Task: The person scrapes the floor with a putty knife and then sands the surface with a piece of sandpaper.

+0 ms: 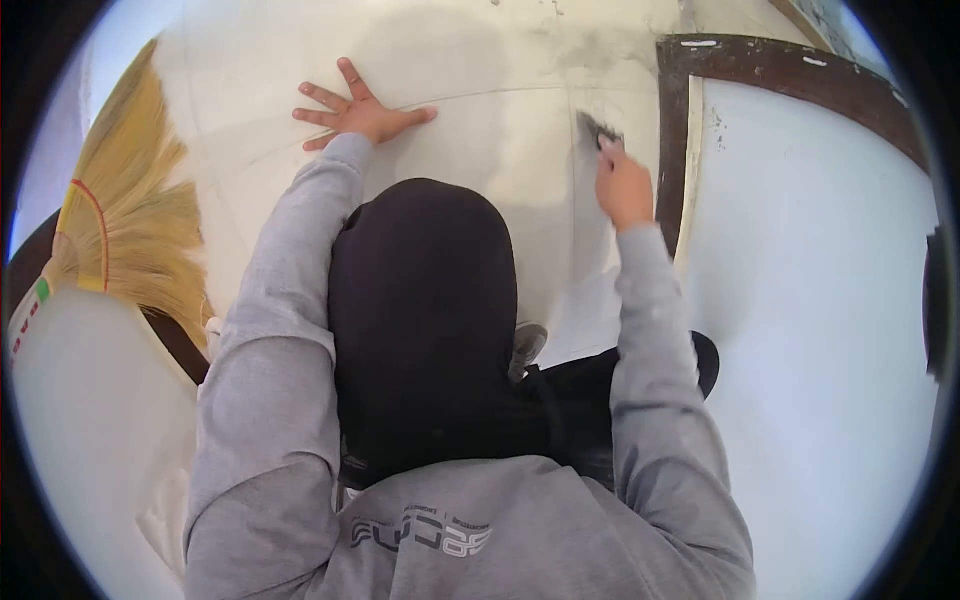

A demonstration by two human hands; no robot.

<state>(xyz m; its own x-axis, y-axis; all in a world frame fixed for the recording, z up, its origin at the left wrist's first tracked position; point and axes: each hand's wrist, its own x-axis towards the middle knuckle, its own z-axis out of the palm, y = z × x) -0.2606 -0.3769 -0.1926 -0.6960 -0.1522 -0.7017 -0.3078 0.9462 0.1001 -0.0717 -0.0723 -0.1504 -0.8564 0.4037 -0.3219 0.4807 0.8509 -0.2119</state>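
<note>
My left hand lies flat on the pale tiled floor, fingers spread, holding nothing. My right hand grips a small dark scraper-like tool, its tip against the floor where a grey dusty smear spreads near a dark brown frame. Both arms are in grey sweatshirt sleeves. A black head covering hides the floor between my arms.
A straw broom with a red band lies at the left. A white panel sits inside the brown frame on the right. A grey shoe tip shows below the head covering. A white object fills the lower left.
</note>
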